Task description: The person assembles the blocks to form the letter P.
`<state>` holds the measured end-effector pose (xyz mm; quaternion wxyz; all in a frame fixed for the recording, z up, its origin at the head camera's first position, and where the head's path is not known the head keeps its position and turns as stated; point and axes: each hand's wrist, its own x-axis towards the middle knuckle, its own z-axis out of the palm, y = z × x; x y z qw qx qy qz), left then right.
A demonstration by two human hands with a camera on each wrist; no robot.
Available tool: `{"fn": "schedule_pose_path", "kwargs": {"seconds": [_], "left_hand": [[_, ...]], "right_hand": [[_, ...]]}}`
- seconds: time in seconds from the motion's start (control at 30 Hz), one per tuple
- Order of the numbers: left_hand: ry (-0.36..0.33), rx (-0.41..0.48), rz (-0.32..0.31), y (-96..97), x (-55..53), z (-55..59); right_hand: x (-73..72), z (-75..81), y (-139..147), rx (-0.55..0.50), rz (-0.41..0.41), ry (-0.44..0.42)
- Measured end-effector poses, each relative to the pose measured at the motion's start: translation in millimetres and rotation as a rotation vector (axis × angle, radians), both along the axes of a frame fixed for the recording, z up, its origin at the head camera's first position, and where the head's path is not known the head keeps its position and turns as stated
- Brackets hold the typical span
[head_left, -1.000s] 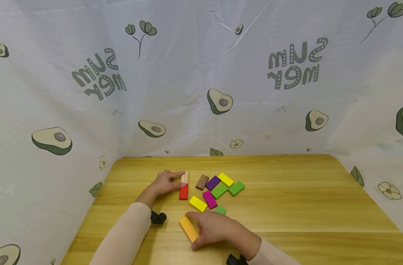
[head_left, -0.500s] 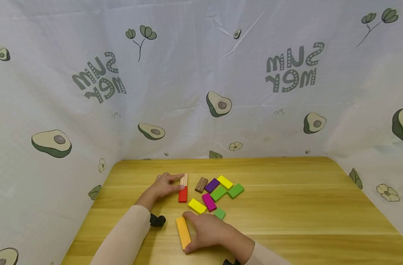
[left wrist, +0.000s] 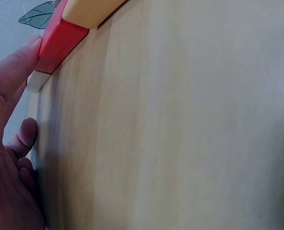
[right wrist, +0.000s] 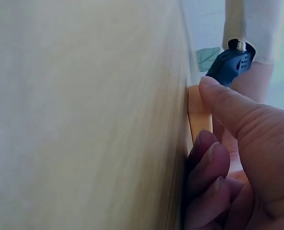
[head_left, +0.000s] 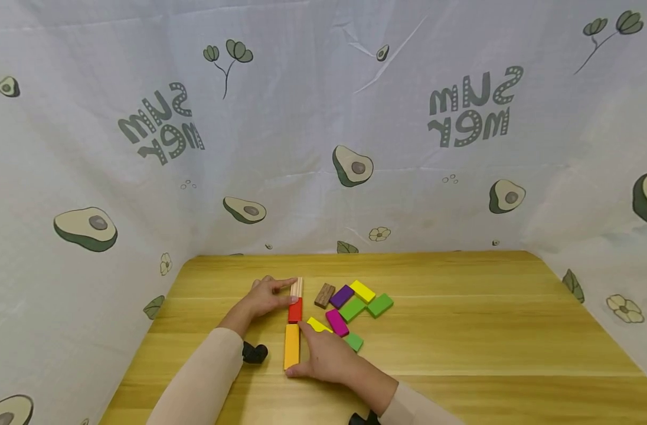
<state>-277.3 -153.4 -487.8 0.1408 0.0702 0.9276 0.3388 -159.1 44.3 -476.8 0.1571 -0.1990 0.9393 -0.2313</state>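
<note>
Three blocks form a line on the wooden table (head_left: 461, 342): a pale striped wooden block (head_left: 299, 287) at the far end, a red block (head_left: 296, 310), then an orange block (head_left: 291, 347) nearest me. My left hand (head_left: 261, 298) holds the pale block from its left side, index finger at its far end and thumb at the joint with the red one. Lengthwise, my right hand (head_left: 331, 356) pinches the orange block between thumb and fingers. The orange block's far end (left wrist: 91, 12) meets the red block (left wrist: 60, 40) in the left wrist view.
Right of the line lie loose blocks: brown (head_left: 324, 295), purple (head_left: 342, 296), yellow (head_left: 362, 290), two green (head_left: 380, 305), magenta (head_left: 337, 322) and a lighter green (head_left: 353, 342). Another yellow block (head_left: 318, 324) is partly hidden by my right hand. A printed cloth (head_left: 302, 118) hangs behind.
My right hand has turned the orange block from a slant to in line with the red one and slid it forward against its near end. The left hand stays in place.
</note>
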Motion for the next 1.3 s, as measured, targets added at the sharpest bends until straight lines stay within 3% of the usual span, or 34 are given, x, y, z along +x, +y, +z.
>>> {"fn": "schedule_pose_path", "kwargs": {"seconds": [0.33,0.67,1.3], "left_hand": [[0.013,0.0,-0.003,1.3,-0.5,-0.7],[0.009,0.003,0.006,1.9,-0.6,-1.4],[0.002,-0.004,0.001,2.9,0.5,1.4]], "right_hand": [[0.8,-1.3,-1.1,-0.032,-0.042,0.003],[2.9,-0.8,-1.3,-0.002,0.026,0.039],[6.1,-3.5,-4.6,0.009,-0.01,0.085]]}}
